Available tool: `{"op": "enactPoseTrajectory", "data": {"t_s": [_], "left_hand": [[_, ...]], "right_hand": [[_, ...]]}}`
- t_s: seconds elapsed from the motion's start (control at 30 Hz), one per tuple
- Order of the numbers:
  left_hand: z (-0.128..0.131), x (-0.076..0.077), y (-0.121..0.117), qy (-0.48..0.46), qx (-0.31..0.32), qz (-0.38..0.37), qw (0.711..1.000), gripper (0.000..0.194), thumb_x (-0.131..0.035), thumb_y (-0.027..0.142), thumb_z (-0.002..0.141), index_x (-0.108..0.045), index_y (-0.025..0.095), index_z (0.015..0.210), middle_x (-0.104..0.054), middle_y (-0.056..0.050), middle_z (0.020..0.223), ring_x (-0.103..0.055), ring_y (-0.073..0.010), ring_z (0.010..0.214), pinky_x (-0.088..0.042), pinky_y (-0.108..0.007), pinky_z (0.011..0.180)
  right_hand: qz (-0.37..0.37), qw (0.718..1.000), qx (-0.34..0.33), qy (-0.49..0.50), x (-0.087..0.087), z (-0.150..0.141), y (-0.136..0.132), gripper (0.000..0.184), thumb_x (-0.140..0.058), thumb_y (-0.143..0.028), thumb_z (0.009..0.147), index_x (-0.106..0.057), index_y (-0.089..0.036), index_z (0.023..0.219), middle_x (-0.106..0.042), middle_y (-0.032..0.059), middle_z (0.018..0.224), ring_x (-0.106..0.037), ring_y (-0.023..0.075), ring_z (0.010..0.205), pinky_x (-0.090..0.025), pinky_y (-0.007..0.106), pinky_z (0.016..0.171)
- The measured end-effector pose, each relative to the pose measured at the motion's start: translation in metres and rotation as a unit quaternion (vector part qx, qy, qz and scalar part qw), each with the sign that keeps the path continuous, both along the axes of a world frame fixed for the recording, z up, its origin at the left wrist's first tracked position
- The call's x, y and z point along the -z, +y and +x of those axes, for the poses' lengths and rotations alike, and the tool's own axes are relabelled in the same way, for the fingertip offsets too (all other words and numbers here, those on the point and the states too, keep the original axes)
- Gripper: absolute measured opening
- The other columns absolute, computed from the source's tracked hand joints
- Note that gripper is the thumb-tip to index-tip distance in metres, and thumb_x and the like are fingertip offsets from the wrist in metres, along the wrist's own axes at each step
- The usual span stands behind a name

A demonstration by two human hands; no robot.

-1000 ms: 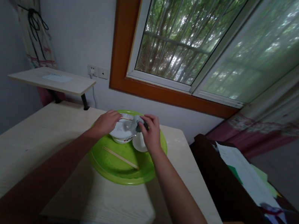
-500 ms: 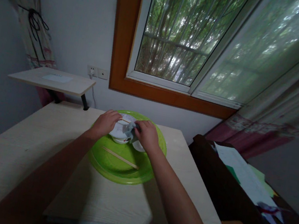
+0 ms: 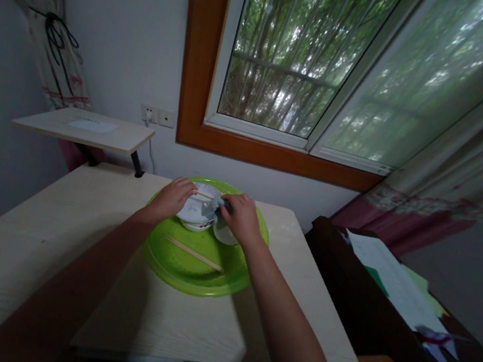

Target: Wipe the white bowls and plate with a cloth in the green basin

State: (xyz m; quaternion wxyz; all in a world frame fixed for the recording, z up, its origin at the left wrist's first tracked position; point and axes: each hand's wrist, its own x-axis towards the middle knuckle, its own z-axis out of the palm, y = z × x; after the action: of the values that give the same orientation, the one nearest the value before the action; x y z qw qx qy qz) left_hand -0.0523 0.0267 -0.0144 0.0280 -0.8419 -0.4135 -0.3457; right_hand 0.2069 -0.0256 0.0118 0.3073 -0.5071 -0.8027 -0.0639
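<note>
My left hand (image 3: 175,197) is closed on one end of a thin wooden chopstick (image 3: 203,194), above the left side of a white bowl (image 3: 193,213). In my right hand (image 3: 239,212) is a crumpled greyish cloth (image 3: 213,207), wrapped about the chopstick's other end. The bowl sits in a round bright green basin (image 3: 197,289). Partly covered by my right hand is a second white dish (image 3: 224,234). A pair of chopsticks (image 3: 194,253) lies in the front part of the basin.
The basin stands on a pale wooden table (image 3: 53,237). A small raised shelf (image 3: 87,129) with a paper on it rises at the back left. Beyond the table's right edge is a dark cabinet (image 3: 368,305) with papers on top. A window (image 3: 306,63) is behind.
My right hand has slid slightly to the right with the cloth, along the chopstick. My left hand stays in place, and the pair in the basin has not moved.
</note>
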Motion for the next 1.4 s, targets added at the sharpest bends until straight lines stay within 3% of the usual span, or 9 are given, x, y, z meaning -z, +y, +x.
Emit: {"op": "enactPoseTrajectory", "data": {"t_s": [0.2, 0.47, 0.67, 1.1, 1.23, 1.4], "left_hand": [[0.011, -0.005, -0.015, 0.051, 0.056, 0.004, 0.997, 0.025, -0.042, 0.025, 0.101, -0.066, 0.018, 0.101, -0.066, -0.009, 0.101, -0.057, -0.0235, 0.103, -0.047, -0.038, 0.094], [-0.003, -0.003, -0.001, -0.043, -0.063, 0.011, 0.997, 0.028, -0.04, 0.026, 0.102, -0.067, 0.019, 0.1, -0.065, -0.008, 0.1, -0.055, -0.0238, 0.1, -0.045, -0.04, 0.092], [-0.009, 0.002, 0.008, -0.053, -0.075, -0.004, 0.996, 0.027, -0.041, 0.026, 0.101, -0.068, 0.019, 0.099, -0.066, -0.008, 0.101, -0.054, -0.0237, 0.099, -0.043, -0.04, 0.092], [0.012, -0.005, -0.016, 0.049, 0.044, 0.0, 0.998, 0.025, -0.046, 0.029, 0.101, -0.068, 0.019, 0.1, -0.068, -0.009, 0.098, -0.054, -0.0247, 0.098, -0.043, -0.04, 0.091], [0.011, -0.007, -0.016, 0.051, 0.031, 0.004, 0.998, 0.025, -0.045, 0.029, 0.101, -0.069, 0.019, 0.101, -0.069, -0.009, 0.1, -0.053, -0.0249, 0.098, -0.043, -0.04, 0.091], [0.003, -0.005, -0.007, 0.005, -0.047, 0.012, 0.999, 0.028, -0.042, 0.027, 0.102, -0.069, 0.019, 0.101, -0.069, -0.009, 0.102, -0.054, -0.0253, 0.097, -0.043, -0.04, 0.09]], "right_hand": [[0.001, 0.998, -0.06, -0.013, 0.0, -0.02, -0.004, 0.021, -0.065, -0.028, 0.092, -0.069, -0.022, 0.112, -0.072, 0.0091, 0.104, -0.06, 0.0263, 0.1, -0.043, 0.04, 0.091], [-0.009, 0.991, -0.025, 0.13, 0.002, 0.002, 0.006, 0.024, -0.067, -0.02, 0.085, -0.072, -0.02, 0.109, -0.074, 0.0075, 0.103, -0.062, 0.0248, 0.095, -0.048, 0.038, 0.088], [-0.021, 0.98, -0.015, 0.197, 0.008, 0.011, 0.012, 0.024, -0.067, -0.02, 0.081, -0.073, -0.019, 0.104, -0.075, 0.0061, 0.098, -0.063, 0.0233, 0.09, -0.049, 0.036, 0.084], [-0.024, 0.997, -0.074, 0.029, 0.003, -0.017, 0.003, 0.019, -0.067, -0.027, 0.091, -0.072, -0.023, 0.109, -0.075, 0.0069, 0.101, -0.064, 0.0237, 0.094, -0.046, 0.037, 0.089], [-0.028, 0.995, -0.083, 0.048, 0.004, -0.017, 0.005, 0.02, -0.066, -0.028, 0.092, -0.071, -0.023, 0.111, -0.075, 0.0064, 0.104, -0.064, 0.0229, 0.096, -0.047, 0.036, 0.09], [-0.019, 0.994, -0.046, 0.094, 0.004, -0.001, 0.011, 0.022, -0.066, -0.022, 0.088, -0.072, -0.021, 0.11, -0.075, 0.0069, 0.104, -0.063, 0.0241, 0.095, -0.048, 0.037, 0.088]]}}
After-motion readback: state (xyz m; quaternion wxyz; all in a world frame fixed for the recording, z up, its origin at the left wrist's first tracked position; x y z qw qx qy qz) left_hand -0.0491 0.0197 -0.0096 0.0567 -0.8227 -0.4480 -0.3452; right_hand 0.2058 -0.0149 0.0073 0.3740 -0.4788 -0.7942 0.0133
